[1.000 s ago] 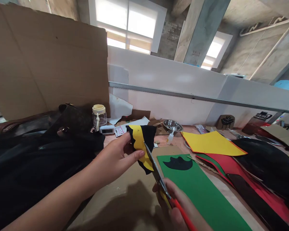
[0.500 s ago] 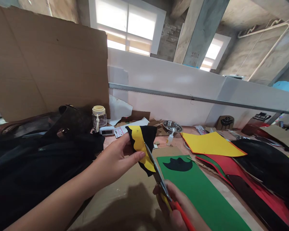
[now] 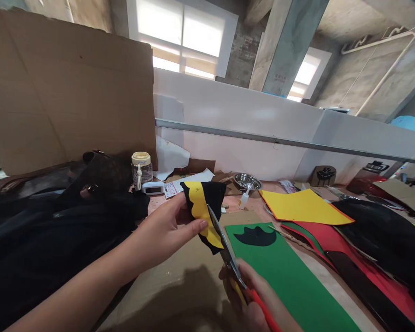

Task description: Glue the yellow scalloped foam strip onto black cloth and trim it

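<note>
A yellow wavy-edged strip (image 3: 198,203) lies against a piece of black felt-like sheet (image 3: 214,196). My left hand (image 3: 174,226) pinches both together, thumb on the yellow face and fingers behind. In my right hand (image 3: 251,295) is a pair of scissors (image 3: 231,260) with red and yellow handles. Their blades point up and to the left, along the right edge of the yellow strip, across the black sheet. Right of the scissors, a black cut-out shape (image 3: 256,236) rests on a green sheet (image 3: 293,286).
Cardboard (image 3: 166,286) covers the table below my hands. Behind stand a lidded jar (image 3: 141,168), a small glue bottle (image 3: 244,199) and a steel bowl (image 3: 248,181). Yellow sheets (image 3: 304,205) and red sheets (image 3: 366,263) lie to the right. Dark cloth (image 3: 62,249) is heaped at left.
Almost nothing differs. The black sheet beside the blades has shifted very slightly; both hands keep the same hold and place.
</note>
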A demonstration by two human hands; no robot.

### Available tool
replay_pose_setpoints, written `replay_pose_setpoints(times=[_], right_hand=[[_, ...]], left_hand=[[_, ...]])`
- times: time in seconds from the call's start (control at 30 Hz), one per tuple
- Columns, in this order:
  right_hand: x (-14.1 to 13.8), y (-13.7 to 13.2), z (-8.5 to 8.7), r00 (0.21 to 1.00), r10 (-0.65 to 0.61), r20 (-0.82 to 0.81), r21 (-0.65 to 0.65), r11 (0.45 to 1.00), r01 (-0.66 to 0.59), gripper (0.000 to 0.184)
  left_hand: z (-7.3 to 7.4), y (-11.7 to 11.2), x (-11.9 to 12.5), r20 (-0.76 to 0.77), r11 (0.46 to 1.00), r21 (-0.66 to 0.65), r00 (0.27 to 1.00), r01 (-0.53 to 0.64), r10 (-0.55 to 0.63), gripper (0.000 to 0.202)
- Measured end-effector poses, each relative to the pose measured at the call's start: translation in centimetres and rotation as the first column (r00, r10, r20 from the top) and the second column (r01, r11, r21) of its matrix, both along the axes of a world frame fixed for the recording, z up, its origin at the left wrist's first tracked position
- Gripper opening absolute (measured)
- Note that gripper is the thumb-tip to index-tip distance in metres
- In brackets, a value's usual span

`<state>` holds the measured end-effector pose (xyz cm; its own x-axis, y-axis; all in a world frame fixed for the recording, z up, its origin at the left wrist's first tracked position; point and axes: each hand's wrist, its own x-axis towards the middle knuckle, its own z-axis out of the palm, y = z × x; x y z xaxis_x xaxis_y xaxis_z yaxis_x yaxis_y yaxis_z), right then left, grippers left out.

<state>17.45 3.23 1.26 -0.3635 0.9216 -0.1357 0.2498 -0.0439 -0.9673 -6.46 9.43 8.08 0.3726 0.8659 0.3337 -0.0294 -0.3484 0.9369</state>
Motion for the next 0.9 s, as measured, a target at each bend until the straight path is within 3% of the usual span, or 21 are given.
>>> replay_pose_setpoints(times=[0.4,0.73,0.9], right_hand=[[0.32,-0.13,-0.4,1.0,0.027,0.0,0.103,0.994,-0.027,0.064],[0.04,-0.09,-0.44,0.999,-0.026,0.024,0.047,0.999,0.025,0.056],[0.01,-0.12,-0.87,0.998,-0.056,0.021,-0.048,0.997,0.057,0.05]], left_hand=[[0.0,-0.09,0.16,0.019,1.0,-0.011,1.0,-0.013,0.013,0.033],[-0.13,0.12,0.18,0.03,1.0,-0.014,0.999,-0.015,0.015,0.034],[-0.27,0.12,0.11,0.065,0.999,-0.031,0.998,0.017,-0.015,0.033]])
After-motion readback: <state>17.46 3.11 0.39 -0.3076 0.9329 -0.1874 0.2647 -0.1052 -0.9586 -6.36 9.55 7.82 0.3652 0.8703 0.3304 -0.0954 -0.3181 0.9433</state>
